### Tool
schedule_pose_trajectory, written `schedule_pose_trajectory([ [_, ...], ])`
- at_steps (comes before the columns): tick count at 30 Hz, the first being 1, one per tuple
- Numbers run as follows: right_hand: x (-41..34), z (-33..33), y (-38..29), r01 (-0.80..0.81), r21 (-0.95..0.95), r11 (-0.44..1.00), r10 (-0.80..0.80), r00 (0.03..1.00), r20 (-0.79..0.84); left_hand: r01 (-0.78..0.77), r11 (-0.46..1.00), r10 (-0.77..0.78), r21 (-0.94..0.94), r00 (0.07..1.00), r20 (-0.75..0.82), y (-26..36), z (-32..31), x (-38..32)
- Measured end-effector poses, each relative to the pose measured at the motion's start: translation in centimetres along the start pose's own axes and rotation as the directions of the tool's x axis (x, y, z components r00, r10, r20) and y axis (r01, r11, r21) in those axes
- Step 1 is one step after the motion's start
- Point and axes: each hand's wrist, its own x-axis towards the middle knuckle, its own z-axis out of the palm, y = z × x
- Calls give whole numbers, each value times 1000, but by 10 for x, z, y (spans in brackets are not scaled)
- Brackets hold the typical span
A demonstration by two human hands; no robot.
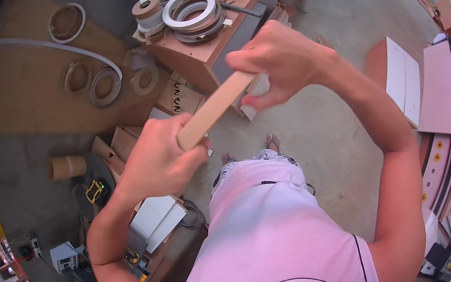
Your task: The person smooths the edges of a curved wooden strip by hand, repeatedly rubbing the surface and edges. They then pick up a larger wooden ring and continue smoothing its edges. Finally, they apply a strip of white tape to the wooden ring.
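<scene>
A light wood-coloured band, apparently edge banding, is held up slantwise in front of my chest. My left hand grips its lower left end, with the thumb below and the curled fingers behind. At the upper right end, my right hand has it between the fingers and the thumb. Something pale shows beside the right thumb; whether it belongs to the band cannot be told. Beyond the hands, several rolls of edge banding are stacked on a wooden cabinet.
Loose coils and a curling white strip hang by a brown panel at upper left. A cardboard box bears writing. Left are a cardboard tube and white boards; right, a long machine and a white-faced board.
</scene>
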Motion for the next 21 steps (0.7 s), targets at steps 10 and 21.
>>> schedule_pose_trajectory([
  [10, -23, 23, 20, -8, -87, 996, -8, 984, -180, -30, 998, 26, 60, 998, 61, -7, -10, -27],
  [21, 32, 131, -89, -59, 975, 213, 675, 731, -103, -566, 484, 268, -667, 822, -503, -74, 52, 12],
])
